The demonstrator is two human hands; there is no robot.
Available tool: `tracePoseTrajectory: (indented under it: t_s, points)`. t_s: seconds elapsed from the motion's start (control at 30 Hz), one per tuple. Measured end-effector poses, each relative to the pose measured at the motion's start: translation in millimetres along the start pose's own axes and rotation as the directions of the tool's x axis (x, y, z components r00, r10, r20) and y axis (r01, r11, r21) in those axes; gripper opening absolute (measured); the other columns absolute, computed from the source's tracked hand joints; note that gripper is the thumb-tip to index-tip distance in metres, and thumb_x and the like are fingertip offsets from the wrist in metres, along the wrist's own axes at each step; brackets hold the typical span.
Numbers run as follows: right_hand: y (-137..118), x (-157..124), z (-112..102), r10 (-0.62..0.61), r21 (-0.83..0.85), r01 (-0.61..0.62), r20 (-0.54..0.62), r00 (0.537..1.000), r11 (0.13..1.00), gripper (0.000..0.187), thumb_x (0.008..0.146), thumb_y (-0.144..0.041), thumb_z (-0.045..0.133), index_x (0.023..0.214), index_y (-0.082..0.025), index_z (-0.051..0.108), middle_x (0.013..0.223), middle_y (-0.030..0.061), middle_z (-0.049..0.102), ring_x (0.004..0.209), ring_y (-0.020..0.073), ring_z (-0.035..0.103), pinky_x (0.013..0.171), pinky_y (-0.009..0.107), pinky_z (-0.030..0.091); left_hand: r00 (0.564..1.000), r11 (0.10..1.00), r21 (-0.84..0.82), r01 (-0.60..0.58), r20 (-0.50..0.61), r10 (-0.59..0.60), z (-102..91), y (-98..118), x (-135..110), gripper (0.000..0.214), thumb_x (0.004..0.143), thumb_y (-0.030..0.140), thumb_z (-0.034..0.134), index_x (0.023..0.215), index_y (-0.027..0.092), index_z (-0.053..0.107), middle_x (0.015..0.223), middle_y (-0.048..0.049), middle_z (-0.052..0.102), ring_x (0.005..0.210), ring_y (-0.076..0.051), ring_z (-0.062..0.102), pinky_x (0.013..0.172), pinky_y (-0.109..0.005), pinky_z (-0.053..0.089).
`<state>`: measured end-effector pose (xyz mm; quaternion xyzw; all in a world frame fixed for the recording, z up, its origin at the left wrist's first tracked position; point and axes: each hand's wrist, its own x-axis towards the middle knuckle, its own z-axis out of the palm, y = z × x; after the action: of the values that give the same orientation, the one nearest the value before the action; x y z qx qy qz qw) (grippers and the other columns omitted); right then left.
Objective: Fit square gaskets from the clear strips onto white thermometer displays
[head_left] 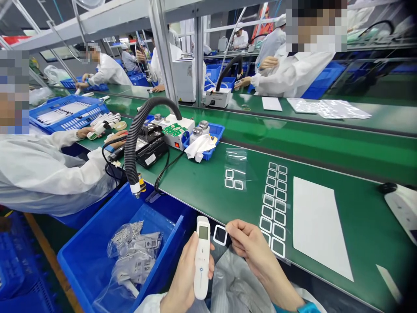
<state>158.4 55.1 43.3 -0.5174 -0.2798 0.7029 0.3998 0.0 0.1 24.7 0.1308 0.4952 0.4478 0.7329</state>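
My left hand (184, 269) is closed around a white handheld thermometer (202, 258), held upright with its small grey screen facing me. Just right of it, my right hand (250, 243) pinches the corner of a square screen cover (220, 235) with a white border and a see-through or dark middle. Cover and thermometer are apart. Beyond my right hand, two columns of similar white-bordered covers (274, 201) lie on the green bench (198, 182). Farther back rests a clear plastic bag (236, 163) with several more squares on or in it.
At left, a blue bin (78, 256) holds bagged white parts (137, 256). A black flexible hose (130, 143) arches over the bench edge. A white sheet (317, 226) lies right, near another white device (402, 208). A co-worker's sleeve (58, 174) reaches in at left.
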Motion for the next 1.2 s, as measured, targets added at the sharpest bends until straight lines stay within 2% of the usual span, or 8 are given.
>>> tracePoseTrajectory:
  t_s: [0.33, 0.6, 0.7, 0.8, 0.9, 0.97, 1.07, 1.2]
  points:
    - [-3, -9, 7, -0.239, -0.200, 0.245, 0.054, 0.970, 0.949, 0.041, 0.076, -0.054, 0.071, 0.065, -0.017, 0.057, 0.058, -0.0056, 0.042, 0.047, 0.0055, 0.027, 0.045, 0.023, 0.020, 0.998, 0.997, 0.064, 0.049, 0.025, -0.050, 14.2, -7, -1, 0.066, 0.077, 0.074, 0.059, 0.089, 0.009, 0.063, 0.054, -0.0051, 0.061, 0.043, -0.011, 0.050, 0.044, -0.020, 0.038]
    - [4, -4, 5, -0.301, -0.292, 0.328, 0.135, 0.944, 0.898, 0.035, 0.088, -0.048, 0.059, 0.069, -0.018, 0.057, 0.064, -0.0028, 0.048, 0.054, 0.0121, 0.048, 0.056, 0.027, 0.037, 0.996, 0.995, 0.069, 0.071, 0.054, -0.074, 17.1, -8, -2, 0.064, 0.080, 0.072, 0.056, 0.088, 0.009, 0.063, 0.053, -0.0052, 0.060, 0.042, -0.011, 0.051, 0.042, -0.019, 0.037]
    - [11, -7, 2, -0.463, -0.454, 0.466, 0.125, 0.877, 0.760, 0.030, 0.093, -0.038, 0.055, 0.071, -0.019, 0.062, 0.066, -0.0010, 0.048, 0.059, 0.0138, 0.048, 0.056, 0.027, 0.037, 0.996, 0.995, 0.074, 0.070, 0.058, -0.074, 18.3, -8, -1, 0.063, 0.081, 0.072, 0.055, 0.088, 0.009, 0.062, 0.053, -0.0050, 0.059, 0.042, -0.011, 0.050, 0.042, -0.019, 0.037]
    - [21, -12, -3, -0.620, -0.598, 0.607, 0.221, 0.752, 0.523, 0.022, 0.097, -0.027, 0.049, 0.093, -0.020, 0.069, 0.075, 0.0020, 0.051, 0.062, 0.0151, 0.052, 0.057, 0.028, 0.041, 0.998, 0.997, 0.064, 0.050, 0.046, -0.053, 19.0, -9, 1, 0.061, 0.080, 0.071, 0.057, 0.089, 0.011, 0.060, 0.052, -0.0035, 0.058, 0.041, -0.011, 0.049, 0.041, -0.019, 0.037]
    - [31, -14, -9, -0.694, -0.674, 0.682, 0.346, 0.631, 0.284, 0.028, 0.097, -0.018, 0.048, 0.117, -0.019, 0.067, 0.084, 0.0063, 0.056, 0.067, 0.0173, 0.057, 0.061, 0.031, 0.045, 0.999, 0.998, 0.063, 0.022, 0.044, -0.025, 19.1, -9, 2, 0.058, 0.080, 0.069, 0.059, 0.091, 0.013, 0.057, 0.051, -0.0020, 0.058, 0.041, -0.011, 0.048, 0.041, -0.019, 0.037]
    - [34, -15, -13, -0.712, -0.678, 0.704, 0.386, 0.587, 0.212, 0.033, 0.095, -0.016, 0.048, 0.123, -0.019, 0.065, 0.090, 0.0086, 0.059, 0.072, 0.0186, 0.059, 0.062, 0.031, 0.047, 0.999, 0.997, 0.081, 0.009, 0.050, -0.013, 20.1, -8, 2, 0.057, 0.081, 0.069, 0.058, 0.090, 0.013, 0.057, 0.051, -0.0019, 0.057, 0.040, -0.011, 0.047, 0.041, -0.019, 0.037]
    - [29, -15, -14, -0.697, -0.627, 0.706, 0.343, 0.630, 0.330, 0.034, 0.097, -0.018, 0.047, 0.126, -0.023, 0.065, 0.097, 0.0094, 0.062, 0.080, 0.0197, 0.063, 0.068, 0.031, 0.050, 0.999, 0.992, 0.128, 0.007, 0.052, -0.014, 24.7, -2, -1, 0.059, 0.083, 0.071, 0.052, 0.084, 0.013, 0.057, 0.051, -0.0027, 0.056, 0.040, -0.010, 0.047, 0.041, -0.019, 0.035]
    - [18, -13, -12, -0.583, -0.500, 0.560, 0.128, 0.802, 0.661, 0.029, 0.096, -0.033, 0.052, 0.117, -0.023, 0.069, 0.112, 0.0106, 0.063, 0.076, 0.0178, 0.064, 0.066, 0.031, 0.053, 0.994, 0.979, 0.204, -0.020, 0.113, -0.003, 33.5, 7, -6, 0.053, 0.081, 0.068, 0.058, 0.084, 0.015, 0.056, 0.050, 0.0002, 0.054, 0.040, -0.010, 0.044, 0.039, -0.019, 0.032]
